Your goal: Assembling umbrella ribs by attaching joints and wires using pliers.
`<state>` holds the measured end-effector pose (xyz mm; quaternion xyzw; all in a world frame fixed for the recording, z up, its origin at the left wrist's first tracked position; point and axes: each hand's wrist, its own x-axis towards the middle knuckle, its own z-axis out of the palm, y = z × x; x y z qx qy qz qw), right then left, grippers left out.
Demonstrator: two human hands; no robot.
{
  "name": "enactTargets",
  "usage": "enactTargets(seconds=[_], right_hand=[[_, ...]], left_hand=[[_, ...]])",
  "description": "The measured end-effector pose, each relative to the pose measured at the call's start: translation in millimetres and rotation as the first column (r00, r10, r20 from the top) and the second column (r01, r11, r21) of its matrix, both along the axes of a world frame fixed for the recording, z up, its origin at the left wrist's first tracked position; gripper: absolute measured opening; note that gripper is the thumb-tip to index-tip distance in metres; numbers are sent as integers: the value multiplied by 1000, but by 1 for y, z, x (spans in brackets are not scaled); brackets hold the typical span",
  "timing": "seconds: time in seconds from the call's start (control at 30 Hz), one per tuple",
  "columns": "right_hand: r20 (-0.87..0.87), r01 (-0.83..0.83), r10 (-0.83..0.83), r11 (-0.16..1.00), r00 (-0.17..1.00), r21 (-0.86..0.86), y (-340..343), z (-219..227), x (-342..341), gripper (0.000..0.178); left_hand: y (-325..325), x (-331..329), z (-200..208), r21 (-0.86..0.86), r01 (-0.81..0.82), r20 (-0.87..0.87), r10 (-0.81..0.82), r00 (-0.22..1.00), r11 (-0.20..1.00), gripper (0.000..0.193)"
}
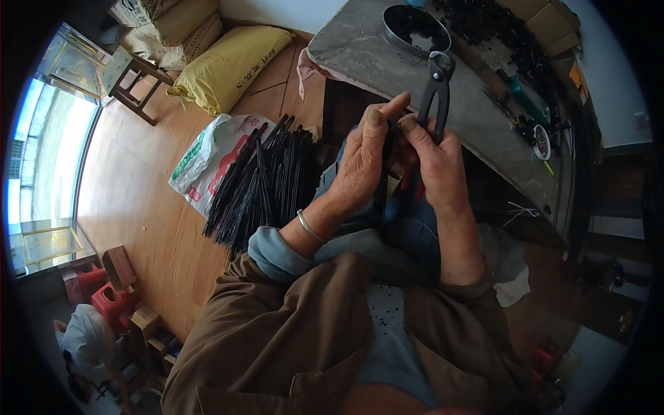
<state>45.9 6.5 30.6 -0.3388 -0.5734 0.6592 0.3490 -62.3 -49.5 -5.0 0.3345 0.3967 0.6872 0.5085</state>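
One right hand [441,166] grips one pair of black metal pincers with red handles [441,69] at the edge of one grey tabletop [346,48]; one left hand [361,155] is just beside it, its hold hidden and impossible to tell. One heap of slender black rods [266,180], too many to count, lies over one white plastic bag [197,162].

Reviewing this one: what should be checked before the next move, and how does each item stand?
1. Pliers held in the right grip: ok.
2. Left grip clear of the pliers' head: ok, it is lower and to the left.
3. Anything pinched between the hands: cannot tell, fingers hide it.
4. Black rods lying parallel: not ok, several cross.
5. Bowl upright on the table: ok.
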Motion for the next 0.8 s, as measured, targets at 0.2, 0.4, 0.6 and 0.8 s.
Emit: enactTargets(seconds=[0.2, 0.4, 0.6, 0.8], right_hand=[[-16, 15, -15, 999, 1000, -42, 1, -8, 1, 19], [-20, 15, -16, 999, 1000, -51, 2, -8, 2, 20], [-51, 31, -36, 994, 998, -103, 1, -6, 1, 19], [-47, 30, -35, 995, 998, -98, 1, -7, 3, 19]], left_hand=[[1, -1, 2, 24, 21, 3, -21, 1000, 999, 64], [3, 1, -1, 42, -19, -58, 22, 998, 999, 64], [4, 2, -4, 40, -2, -26, 3, 1000, 999, 63], [3, 2, -2, 33, 5, -56, -3, 998, 999, 63]])
